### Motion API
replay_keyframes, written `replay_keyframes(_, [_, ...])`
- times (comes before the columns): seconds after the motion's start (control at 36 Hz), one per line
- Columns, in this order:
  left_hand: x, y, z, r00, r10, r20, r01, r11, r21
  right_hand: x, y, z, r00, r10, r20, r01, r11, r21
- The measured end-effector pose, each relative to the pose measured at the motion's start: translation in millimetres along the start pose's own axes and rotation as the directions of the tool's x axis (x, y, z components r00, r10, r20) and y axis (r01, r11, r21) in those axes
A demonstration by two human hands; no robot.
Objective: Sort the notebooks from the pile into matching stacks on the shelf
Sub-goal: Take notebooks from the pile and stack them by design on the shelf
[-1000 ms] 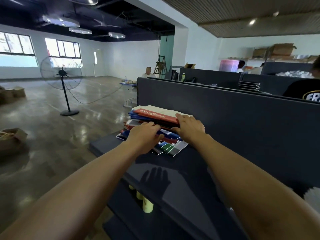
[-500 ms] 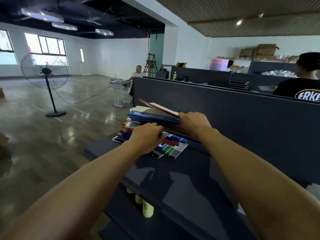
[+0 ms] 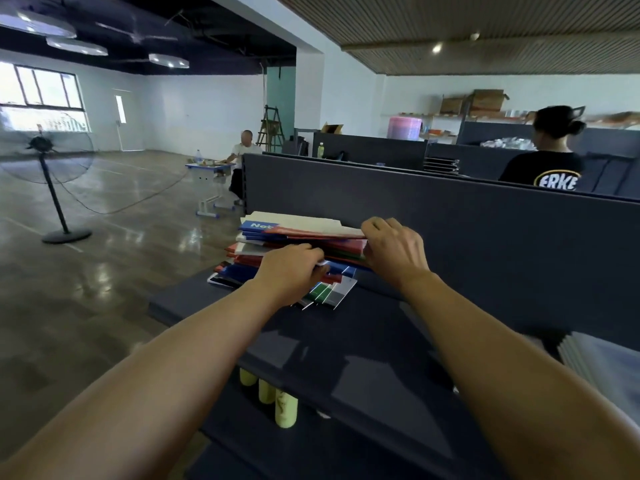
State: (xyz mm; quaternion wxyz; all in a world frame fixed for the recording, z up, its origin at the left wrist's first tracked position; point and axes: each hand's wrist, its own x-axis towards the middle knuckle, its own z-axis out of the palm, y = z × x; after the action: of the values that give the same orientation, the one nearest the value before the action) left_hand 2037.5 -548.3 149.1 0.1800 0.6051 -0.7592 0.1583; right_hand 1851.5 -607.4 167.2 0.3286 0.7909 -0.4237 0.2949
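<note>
Gripping the notebook pile (image 3: 298, 244) at the shelf's (image 3: 346, 341) far left end, right hand (image 3: 393, 249) pinches the top cover; left hand (image 3: 291, 271) curls into the pile's middle (fingertips hidden, notebooks uncountable).

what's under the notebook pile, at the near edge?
A sheet with green, white and grey stripes pokes out from under the notebook pile, lying on the dark shelf. The left hand covers part of it; the rest lies hidden beneath the pile.

A dark blue metal shelf (image 3: 346, 344) with an upright back panel carries an untidy pile of red, blue and white notebooks (image 3: 294, 247) at its far left end — and a grey-covered stack (image 3: 602, 368) at its right edge.
</note>
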Motion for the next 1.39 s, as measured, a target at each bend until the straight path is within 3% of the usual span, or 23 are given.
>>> replay_keyframes(0.08, [-0.1,11.7,-0.9,1.0,0.03,-0.001,-0.03,0.999,-0.028,-15.7,3.8,-12.2,0.998,-0.045,0.05,0.044,0.999,0.006])
replay_keyframes(0.17, [-0.7,23.1,-0.1,0.998,0.065,0.002,-0.065,0.997,-0.048,-28.6,7.0,-23.9,0.989,0.022,0.144,-0.029,0.998,0.048])
replay_keyframes(0.44, [-5.3,80.5,1.9,0.966,0.258,0.033,-0.249,0.954,-0.164,-91.9,41.8,-84.5,0.932,0.234,0.277,-0.16,0.951,-0.263])
replay_keyframes(0.67, [-20.0,158.4,4.8,0.907,0.415,0.067,-0.398,0.899,-0.184,-160.7,80.9,-146.2,0.877,0.404,0.259,-0.278,0.867,-0.413])
replay_keyframes(0.81, [-29.9,223.7,0.1,0.879,0.465,0.103,-0.442,0.878,-0.186,-207.0,106.4,-185.7,0.887,0.443,0.128,-0.329,0.802,-0.498])
replay_keyframes(0.86, [-37.1,253.8,-4.3,0.868,0.483,0.114,-0.456,0.866,-0.204,-228.6,117.5,-206.0,0.851,0.491,0.187,-0.336,0.782,-0.525])
replay_keyframes(0.89, [-41.0,269.5,-6.5,0.864,0.489,0.117,-0.457,0.861,-0.225,-239.4,122.1,-216.9,0.821,0.528,0.218,-0.35,0.766,-0.539])
replay_keyframes(0.97, [-52.7,318.1,-12.5,0.859,0.494,0.137,-0.438,0.846,-0.304,-272.6,144.4,-244.4,0.827,0.531,0.184,-0.338,0.733,-0.591])
replay_keyframes(1.06, [-63.2,370.6,-15.2,0.864,0.467,0.189,-0.331,0.809,-0.485,-300.5,157.6,-274.3,0.801,0.566,0.197,-0.33,0.691,-0.643])
replay_keyframes(1.11, [-71.6,406.6,-21.3,0.867,0.435,0.245,-0.153,0.698,-0.699,-317.6,165.2,-289.6,0.778,0.58,0.242,-0.333,0.707,-0.624])
replay_keyframes(1.14, [-76.7,423.5,-25.6,0.867,0.418,0.271,-0.024,0.579,-0.815,-326.0,169.1,-294.1,0.767,0.59,0.251,-0.332,0.701,-0.631])
replay_keyframes(1.19, [-87.1,453.2,-36.6,0.858,0.383,0.343,0.269,0.234,-0.934,-340.3,177.4,-301.3,0.785,0.575,0.23,-0.338,0.709,-0.619])
replay_keyframes(1.28, [-95.8,485.5,-49.5,0.772,0.375,0.514,0.603,-0.175,-0.778,-362.8,190.6,-305.3,0.79,0.567,0.232,-0.34,0.721,-0.604])
replay_keyframes(1.39, [-92.1,516.3,-53.4,0.723,0.346,0.598,0.688,-0.439,-0.578,-386.0,203.2,-311.3,0.845,0.48,0.236,-0.32,0.807,-0.496])
